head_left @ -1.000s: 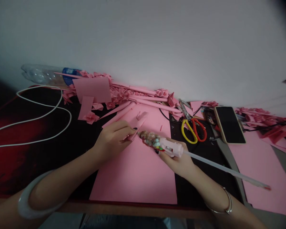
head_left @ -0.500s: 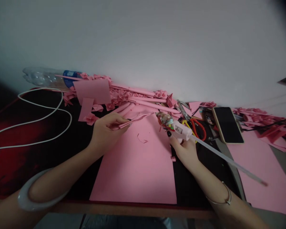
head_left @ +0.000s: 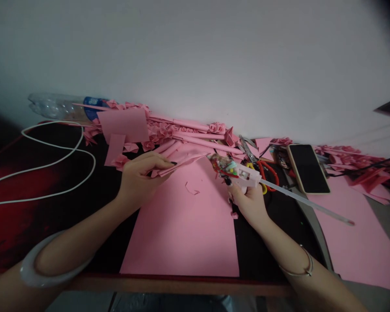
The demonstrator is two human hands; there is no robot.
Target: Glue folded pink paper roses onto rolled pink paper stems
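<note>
Between the thumb and fingers of my left hand (head_left: pixel 142 174) is a folded piece of pink paper (head_left: pixel 185 164), its far end pointing right. My right hand (head_left: pixel 248 201) grips a white hot glue gun (head_left: pixel 248 175) whose front is crusted with coloured lumps. The gun's nozzle is at the paper's far tip; whether they touch I cannot tell. From the gun's back a long translucent glue stick (head_left: pixel 305 201) sticks out to the right. Below both hands lies a large pink sheet (head_left: pixel 185 234) with a few thin paper scraps (head_left: pixel 192 189) on it.
Pink paper flowers and rolled tubes (head_left: pixel 195 136) are heaped along the wall, beside a plastic bottle (head_left: pixel 58 106). Scissors (head_left: pixel 268 173) with red handles and a phone (head_left: pixel 308 169) lie at the right, near another pink sheet (head_left: pixel 360 238). A white cable (head_left: pixel 58 162) loops at the left.
The glue gun has shifted slightly left, and its glue stick's rear end has swung up. The folded paper in my left hand has tilted a little, showing more of its face.
</note>
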